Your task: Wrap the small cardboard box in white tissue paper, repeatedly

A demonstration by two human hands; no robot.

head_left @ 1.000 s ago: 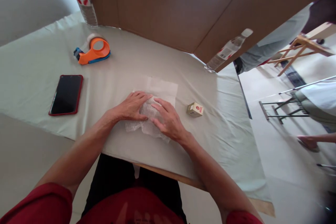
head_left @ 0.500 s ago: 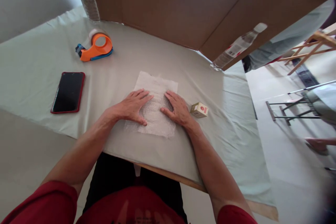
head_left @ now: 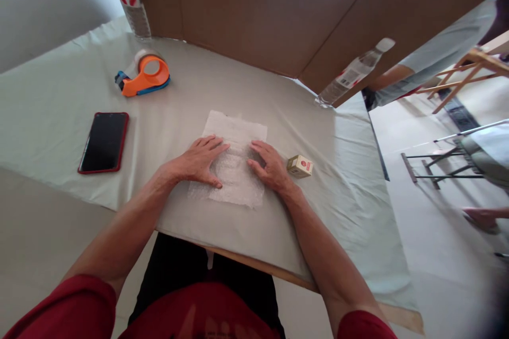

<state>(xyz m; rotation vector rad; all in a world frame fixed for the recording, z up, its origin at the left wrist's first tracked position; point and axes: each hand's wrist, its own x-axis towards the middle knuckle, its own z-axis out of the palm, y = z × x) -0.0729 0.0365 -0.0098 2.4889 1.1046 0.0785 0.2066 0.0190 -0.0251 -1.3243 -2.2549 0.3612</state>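
A sheet of bubble wrap (head_left: 237,169) lies flat on the cloth-covered table (head_left: 234,228) in front of me. My left hand (head_left: 202,160) rests on its left side, fingers spread and thumb apart. On the right side lies my right hand (head_left: 270,165), also with its fingers extended and the thumb apart. Neither hand grips anything. A small beige printed box (head_left: 299,166) stands just right of my right hand, not touching it.
An orange tape dispenser (head_left: 147,77) and a phone in a red case (head_left: 104,142) lie to the left. Behind stands a large cardboard panel (head_left: 254,16), with a water bottle (head_left: 133,5) at its left and another bottle (head_left: 353,75) at its right. Folding stools (head_left: 445,169) stand beyond.
My right hand has shifted very slightly, its thumb moving nearer the fingers. The view has tilted a little. At the right, a person's arm now shows behind the cardboard.
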